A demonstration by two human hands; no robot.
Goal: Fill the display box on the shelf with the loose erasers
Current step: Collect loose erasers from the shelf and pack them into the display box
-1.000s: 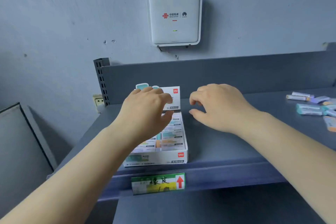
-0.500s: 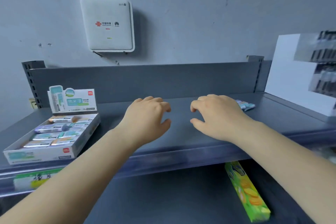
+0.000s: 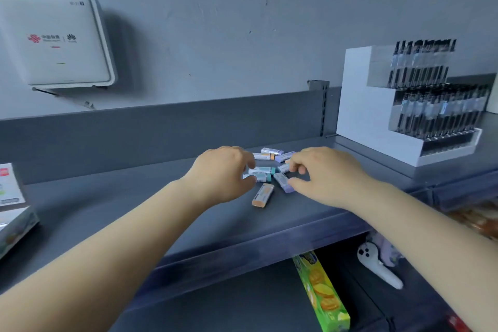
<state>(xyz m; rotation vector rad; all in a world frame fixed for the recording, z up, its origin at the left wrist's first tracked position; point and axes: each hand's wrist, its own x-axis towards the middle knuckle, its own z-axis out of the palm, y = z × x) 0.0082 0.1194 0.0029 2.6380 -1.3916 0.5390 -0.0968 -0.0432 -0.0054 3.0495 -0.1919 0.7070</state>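
Observation:
Several loose erasers lie in a small pile on the grey shelf [image 3: 107, 210]: an orange one [image 3: 262, 194] nearest me, a purple one [image 3: 282, 182], teal ones [image 3: 262, 170] and more behind [image 3: 272, 151]. My left hand [image 3: 225, 172] hovers at the pile's left side, fingers curled and apart, holding nothing. My right hand [image 3: 322, 174] is at the pile's right side, thumb and fingers spread over the purple eraser, which is still lying on the shelf. The white display box [image 3: 12, 213] is only partly in view at the far left edge.
A white stepped rack of dark pens [image 3: 409, 105] stands at the shelf's right end. A white router box [image 3: 58, 40] hangs on the wall. On the lower shelf lie a green snack box [image 3: 322, 294] and a white controller [image 3: 377, 264].
My view has swung right, from the display box to the eraser pile. Both hands travelled right along the shelf with nothing in them and now reach the erasers.

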